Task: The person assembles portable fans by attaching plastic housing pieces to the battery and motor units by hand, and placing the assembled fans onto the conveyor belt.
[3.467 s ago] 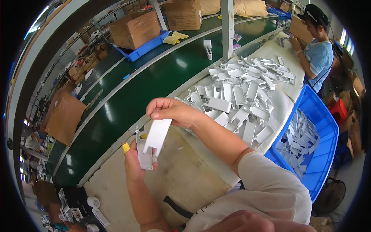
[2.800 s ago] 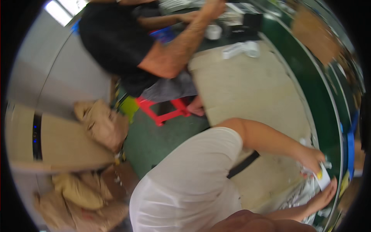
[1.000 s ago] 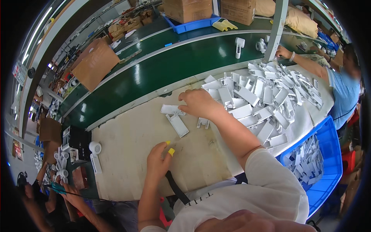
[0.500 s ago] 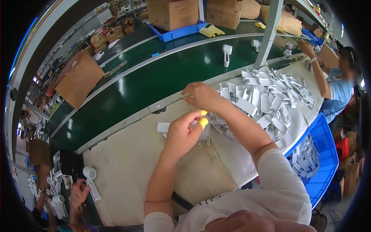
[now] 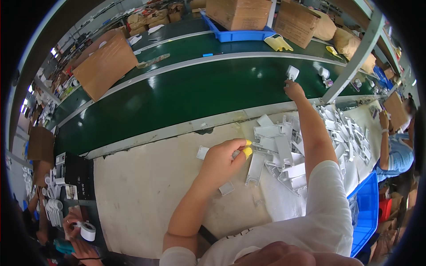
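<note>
My right hand (image 5: pixel 294 90) reaches over the green conveyor belt, fingers closed around the lower part of a white handheld device with a rounded head (image 5: pixel 292 72). Yellow covers sit on the thumb and forefinger of my left hand (image 5: pixel 222 164), which is held in a pinch above the pale worktable (image 5: pixel 146 190). A whitish bit shows between those fingers, too hidden to name. Beside that hand lie a long white plastic housing (image 5: pixel 256 168), a small white piece (image 5: pixel 226 188) and another white part (image 5: pixel 202 152). A heap of white plastic housings (image 5: pixel 284 146) spreads under my right forearm.
A second white device (image 5: pixel 324 73) stands farther right on the belt (image 5: pixel 177 99), near a metal post (image 5: pixel 355 57). Blue bin (image 5: pixel 366 213) at the right; black box (image 5: pixel 73 177) at the left. Co-workers' hands (image 5: pixel 73 224) work at lower left; another person (image 5: pixel 395 150) sits right.
My right hand has moved out from the belt's near edge and closed on the white device. My left hand keeps its pinch. The whole view has shifted, with the belt's right part now more visible.
</note>
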`<state>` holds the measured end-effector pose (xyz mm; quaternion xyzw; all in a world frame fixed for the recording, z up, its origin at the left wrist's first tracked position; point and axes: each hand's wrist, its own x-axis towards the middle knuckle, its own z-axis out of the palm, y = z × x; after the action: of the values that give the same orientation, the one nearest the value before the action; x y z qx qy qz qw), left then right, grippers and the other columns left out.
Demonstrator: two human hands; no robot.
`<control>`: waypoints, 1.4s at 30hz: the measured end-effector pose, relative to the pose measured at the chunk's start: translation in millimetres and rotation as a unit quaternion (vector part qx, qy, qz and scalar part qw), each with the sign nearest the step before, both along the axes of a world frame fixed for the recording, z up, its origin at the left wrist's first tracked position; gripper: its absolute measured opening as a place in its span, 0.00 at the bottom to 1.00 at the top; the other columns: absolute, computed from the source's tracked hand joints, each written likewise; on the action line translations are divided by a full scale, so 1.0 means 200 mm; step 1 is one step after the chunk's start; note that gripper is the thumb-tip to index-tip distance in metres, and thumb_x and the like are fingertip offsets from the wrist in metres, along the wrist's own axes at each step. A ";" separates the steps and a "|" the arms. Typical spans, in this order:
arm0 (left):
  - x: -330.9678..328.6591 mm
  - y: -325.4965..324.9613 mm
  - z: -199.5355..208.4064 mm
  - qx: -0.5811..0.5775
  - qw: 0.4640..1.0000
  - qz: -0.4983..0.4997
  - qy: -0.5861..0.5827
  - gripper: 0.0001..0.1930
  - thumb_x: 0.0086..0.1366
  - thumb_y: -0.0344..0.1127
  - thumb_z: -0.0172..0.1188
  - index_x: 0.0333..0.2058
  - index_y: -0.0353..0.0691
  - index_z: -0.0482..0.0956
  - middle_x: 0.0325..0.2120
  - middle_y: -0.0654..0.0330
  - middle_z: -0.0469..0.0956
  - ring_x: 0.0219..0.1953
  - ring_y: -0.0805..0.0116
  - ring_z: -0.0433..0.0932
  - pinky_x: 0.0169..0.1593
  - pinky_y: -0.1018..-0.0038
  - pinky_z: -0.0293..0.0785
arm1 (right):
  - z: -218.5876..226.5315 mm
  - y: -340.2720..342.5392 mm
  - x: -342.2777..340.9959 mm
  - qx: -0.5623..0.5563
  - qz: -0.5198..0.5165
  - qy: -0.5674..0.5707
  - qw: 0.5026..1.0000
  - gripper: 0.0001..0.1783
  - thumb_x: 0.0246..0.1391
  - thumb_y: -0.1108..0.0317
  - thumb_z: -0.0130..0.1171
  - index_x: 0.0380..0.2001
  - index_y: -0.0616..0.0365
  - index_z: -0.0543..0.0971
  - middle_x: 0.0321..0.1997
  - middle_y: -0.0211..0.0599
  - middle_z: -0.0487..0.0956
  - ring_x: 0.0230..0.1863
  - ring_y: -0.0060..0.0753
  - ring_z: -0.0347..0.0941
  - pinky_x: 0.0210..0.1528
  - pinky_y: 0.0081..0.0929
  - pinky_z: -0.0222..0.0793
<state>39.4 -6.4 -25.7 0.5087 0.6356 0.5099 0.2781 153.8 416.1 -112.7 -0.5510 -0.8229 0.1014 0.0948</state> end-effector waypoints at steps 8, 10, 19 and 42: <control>-0.12 0.04 -0.19 0.078 0.979 0.000 -0.188 0.17 0.60 0.36 0.52 0.46 0.33 0.70 0.37 0.59 0.75 0.34 0.74 0.73 0.35 0.77 0.69 | 0.30 -0.45 -0.16 -0.358 0.103 0.417 0.829 0.18 0.44 0.74 0.53 0.42 0.51 0.75 0.36 0.27 0.75 0.33 0.24 0.73 0.36 0.20 0.72; -0.14 0.07 -0.18 0.095 0.962 0.048 -0.252 0.20 0.61 0.38 0.52 0.49 0.34 0.66 0.40 0.59 0.73 0.37 0.73 0.72 0.39 0.76 0.68 | 0.41 -0.74 -0.19 -0.364 0.165 0.415 0.817 0.17 0.46 0.76 0.51 0.42 0.51 0.74 0.37 0.27 0.74 0.37 0.23 0.72 0.39 0.20 0.72; -0.21 0.05 -0.21 0.181 0.858 0.126 -0.464 0.18 0.58 0.33 0.54 0.46 0.35 0.65 0.36 0.59 0.71 0.37 0.66 0.74 0.39 0.70 0.73 | 0.41 -1.68 -0.14 0.360 0.555 0.053 0.748 0.16 0.36 0.71 0.56 0.35 0.53 0.76 0.44 0.47 0.72 0.31 0.38 0.73 0.32 0.30 0.70; -0.93 -1.35 -0.48 -0.346 0.634 0.541 0.432 0.31 0.48 0.25 0.53 0.54 0.35 0.58 0.46 0.42 0.69 0.48 0.45 0.68 0.49 0.58 0.65 | 0.12 0.49 0.43 0.047 -0.057 -0.162 0.984 0.24 0.50 0.52 0.51 0.49 0.49 0.71 0.57 0.47 0.63 0.61 0.49 0.54 0.59 0.44 0.55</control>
<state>-146.9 -277.0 -121.8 0.1025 0.9743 0.0337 -0.1978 239.3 514.1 -87.9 -0.6008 -0.7987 -0.0336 -0.0079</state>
